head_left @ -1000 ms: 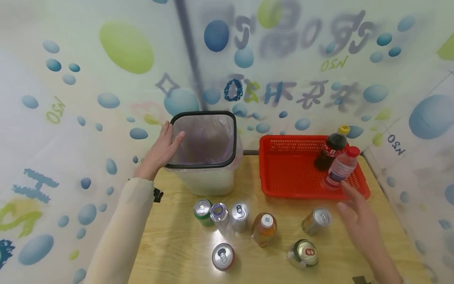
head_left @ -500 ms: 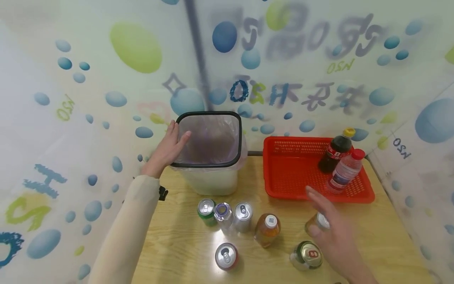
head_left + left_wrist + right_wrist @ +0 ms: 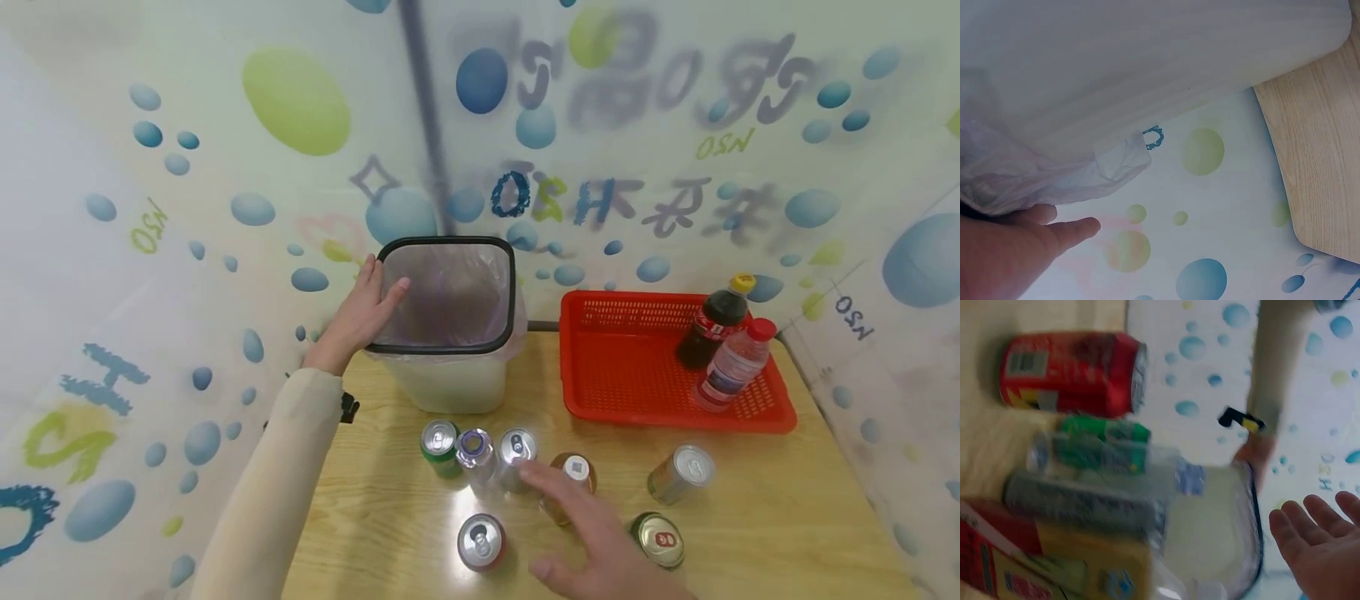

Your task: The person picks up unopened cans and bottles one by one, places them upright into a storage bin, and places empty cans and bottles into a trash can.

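Note:
My left hand rests on the left rim of a white, bag-lined trash bin, fingers straight and thumb over the opening. In the left wrist view its fingers lie beside the liner. My right hand, fingers extended and holding nothing, is above the table, partly covering an amber drink bottle with a white cap. Near its fingertips stand a silver can, a clear open bottle and a green can. A red can stands nearer me, left of that hand.
A red basket at the back right holds a cola bottle and a red-capped bottle. A silver-topped can and a gold-topped can stand right of the amber bottle. Printed walls enclose the table.
My right hand has swept left from beside the basket, past the two right-hand cans, to the amber bottle. My left hand stays on the bin rim. The head view has shifted slightly.

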Demonstrator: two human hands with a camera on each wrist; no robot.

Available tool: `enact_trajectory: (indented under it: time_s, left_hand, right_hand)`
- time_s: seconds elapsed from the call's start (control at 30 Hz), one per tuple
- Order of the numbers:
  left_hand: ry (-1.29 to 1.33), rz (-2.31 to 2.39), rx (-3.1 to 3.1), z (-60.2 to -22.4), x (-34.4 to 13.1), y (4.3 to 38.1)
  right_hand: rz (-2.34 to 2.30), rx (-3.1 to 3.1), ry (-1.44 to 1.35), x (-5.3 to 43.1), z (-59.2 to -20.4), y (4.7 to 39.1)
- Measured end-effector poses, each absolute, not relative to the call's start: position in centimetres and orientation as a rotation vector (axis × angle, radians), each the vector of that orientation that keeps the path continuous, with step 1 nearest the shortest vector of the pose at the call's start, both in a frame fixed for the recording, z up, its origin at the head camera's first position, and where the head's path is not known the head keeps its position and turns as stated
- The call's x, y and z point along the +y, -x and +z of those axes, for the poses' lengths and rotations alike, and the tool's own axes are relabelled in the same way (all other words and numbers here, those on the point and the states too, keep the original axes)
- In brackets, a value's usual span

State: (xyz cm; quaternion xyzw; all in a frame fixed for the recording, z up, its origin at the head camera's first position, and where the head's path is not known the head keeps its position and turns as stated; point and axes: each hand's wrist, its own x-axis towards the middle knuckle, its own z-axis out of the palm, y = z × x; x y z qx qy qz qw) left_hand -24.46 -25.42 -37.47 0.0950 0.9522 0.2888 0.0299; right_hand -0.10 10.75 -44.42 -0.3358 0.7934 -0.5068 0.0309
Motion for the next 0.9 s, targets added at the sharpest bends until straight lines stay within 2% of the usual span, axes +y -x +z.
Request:
enact_trajectory:
  time_s: [0.27, 0.63, 0.9]
  left_hand:
    - [-0.291, 0.879, 2.942, -37.2, -25.4, 24.4]
    - [-0.281, 0.861, 2.937, -37.2, -25.5, 24.2]
    - [-0.279, 0.875, 2.925, -37.4, -25.5, 24.2]
  right_hand:
    - [-1.375, 2.233, 0.741, 6.7, -47.2, 0.0]
    - [-1.243, 2.269, 0.717, 4.0, -52.1, 1.0]
    - [-1.401, 2.142, 0.747, 3.3, -55.0, 1.3]
